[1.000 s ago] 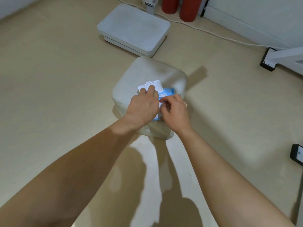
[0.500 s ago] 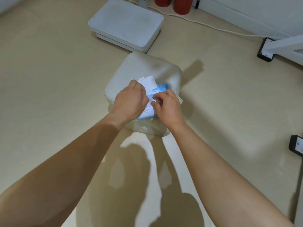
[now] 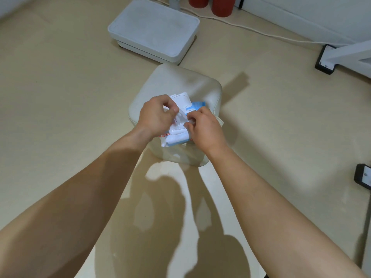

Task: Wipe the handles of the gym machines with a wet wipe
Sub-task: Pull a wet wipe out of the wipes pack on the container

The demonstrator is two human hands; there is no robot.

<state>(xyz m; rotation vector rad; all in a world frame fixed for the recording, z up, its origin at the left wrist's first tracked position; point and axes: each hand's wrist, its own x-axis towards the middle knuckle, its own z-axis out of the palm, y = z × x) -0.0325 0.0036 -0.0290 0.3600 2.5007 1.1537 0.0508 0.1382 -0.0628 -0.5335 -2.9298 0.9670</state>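
A blue and white pack of wet wipes (image 3: 178, 137) lies on a cream padded stool (image 3: 180, 85), its white flip lid (image 3: 181, 100) standing open at the far side. My left hand (image 3: 154, 115) pinches a white wet wipe (image 3: 179, 119) that sticks up out of the pack's opening. My right hand (image 3: 204, 127) rests on the right side of the pack, its fingertips also on the wipe's edge. No machine handle is in view.
A white flat platform (image 3: 154, 29) lies on the beige floor behind the stool. Two red cylinders (image 3: 220, 6) and a white cable (image 3: 261, 33) sit by the far wall. White machine legs with black feet (image 3: 326, 62) stand at the right; another black foot (image 3: 363, 177) sits lower right.
My left hand has left the open lid and now pinches a wipe, pulling it up out of the pack. My right hand stays on the pack.
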